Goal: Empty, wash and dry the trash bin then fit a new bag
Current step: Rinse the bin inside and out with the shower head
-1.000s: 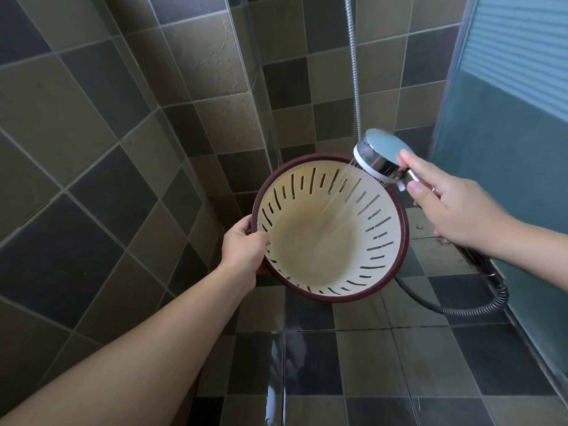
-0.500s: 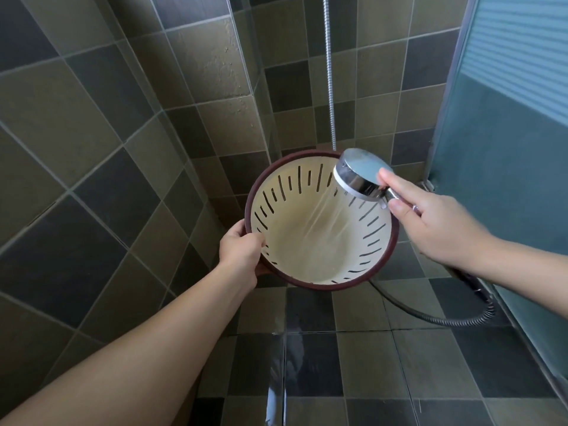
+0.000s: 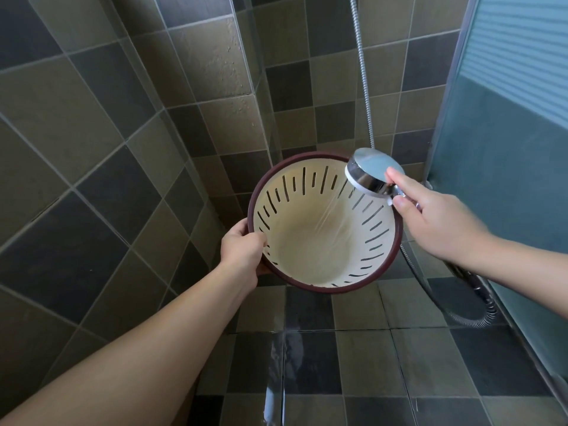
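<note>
Bin under the spray in the tiled shower corner!
The trash bin (image 3: 310, 241), cream with a maroon rim, is tilted above the floor (image 3: 353, 364); left hand (image 3: 242, 250) grips its rim, right hand (image 3: 436, 219) clasps the shower head (image 3: 368, 173), water streaming inside.

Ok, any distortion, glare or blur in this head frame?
Head view: wide-angle bending curves the tile lines; glare streaks the wet floor tiles; the water spray is motion-smeared; the trash bin and shower head stay sharp.
</note>
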